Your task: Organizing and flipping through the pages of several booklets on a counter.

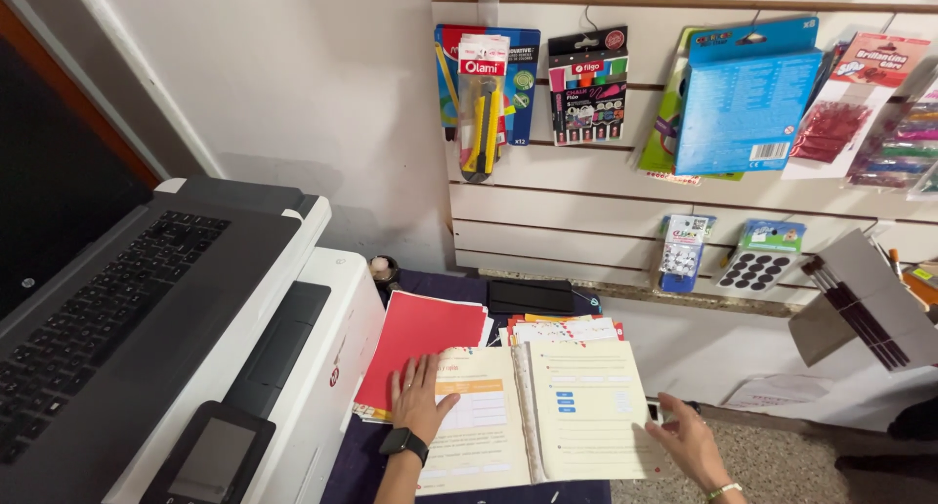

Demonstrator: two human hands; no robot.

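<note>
An open spiral-bound workbook (pixel 542 406) with pale yellow pages lies low in the middle of the view. My left hand (pixel 420 397), a black watch on its wrist, rests flat with spread fingers on the book's left page, beside a red folder (pixel 420 343). My right hand (pixel 684 443), with a green bead bracelet, touches the right edge of the right page, fingers apart. Neither hand grips anything.
A white printer (pixel 322 338) with a grey laptop (pixel 107 309) on top stands at the left. A slat wall (pixel 586 196) behind holds hanging packs of markers, a yellow utility knife, glitter and stickers. More papers and a black case lie behind the book.
</note>
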